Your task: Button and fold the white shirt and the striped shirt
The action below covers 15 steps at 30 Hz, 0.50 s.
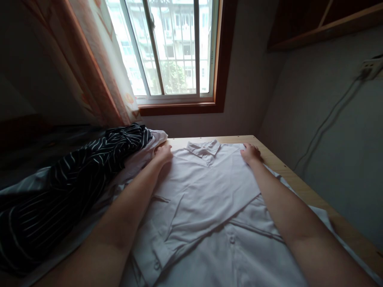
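Left hand [164, 153] has the shirt [206, 181] pinched around 11 o'clock, right hand [251, 153] at 1; lopsided tugging could wrinkle it.

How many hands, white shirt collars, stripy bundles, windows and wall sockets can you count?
Hands: 2 (left hand, right hand)
White shirt collar: 1
Black-and-white striped bundle: 1
Window: 1
Wall socket: 1
Total: 6
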Each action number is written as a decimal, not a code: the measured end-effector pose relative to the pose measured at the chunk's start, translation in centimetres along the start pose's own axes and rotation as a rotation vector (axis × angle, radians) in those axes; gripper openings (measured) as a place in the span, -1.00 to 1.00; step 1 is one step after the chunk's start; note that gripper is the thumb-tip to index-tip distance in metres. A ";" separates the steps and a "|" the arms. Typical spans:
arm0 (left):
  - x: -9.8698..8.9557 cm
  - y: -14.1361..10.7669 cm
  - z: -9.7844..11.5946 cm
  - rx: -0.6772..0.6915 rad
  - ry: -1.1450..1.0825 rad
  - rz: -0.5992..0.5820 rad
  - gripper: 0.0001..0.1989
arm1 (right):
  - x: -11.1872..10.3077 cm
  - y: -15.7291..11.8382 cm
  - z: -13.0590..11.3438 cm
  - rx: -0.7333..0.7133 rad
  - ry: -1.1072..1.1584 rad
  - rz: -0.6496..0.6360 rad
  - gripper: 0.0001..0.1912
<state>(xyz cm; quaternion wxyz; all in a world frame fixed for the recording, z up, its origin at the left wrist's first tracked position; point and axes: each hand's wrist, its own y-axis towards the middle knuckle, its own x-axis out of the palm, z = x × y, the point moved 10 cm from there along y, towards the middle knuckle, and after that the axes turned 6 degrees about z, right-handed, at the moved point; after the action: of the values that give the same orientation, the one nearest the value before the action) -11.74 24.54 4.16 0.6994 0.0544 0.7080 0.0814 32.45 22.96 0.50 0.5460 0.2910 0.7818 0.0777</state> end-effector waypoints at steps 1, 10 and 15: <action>0.1 0.1 0.1 0.011 0.000 0.000 -0.47 | -0.1 0.2 0.1 0.003 0.021 0.019 -0.53; -0.8 -0.1 1.1 0.086 0.084 -0.013 -0.61 | -0.3 0.8 -0.1 0.017 0.195 0.068 -0.50; -1.1 0.0 1.1 0.046 0.055 0.008 -0.65 | -0.4 0.7 -0.4 0.004 0.244 0.067 -0.58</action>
<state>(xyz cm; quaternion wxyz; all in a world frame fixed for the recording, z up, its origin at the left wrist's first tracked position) -10.63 24.41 5.24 0.6778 0.0710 0.7285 0.0692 32.42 23.41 1.30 0.4433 0.3065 0.8324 0.1291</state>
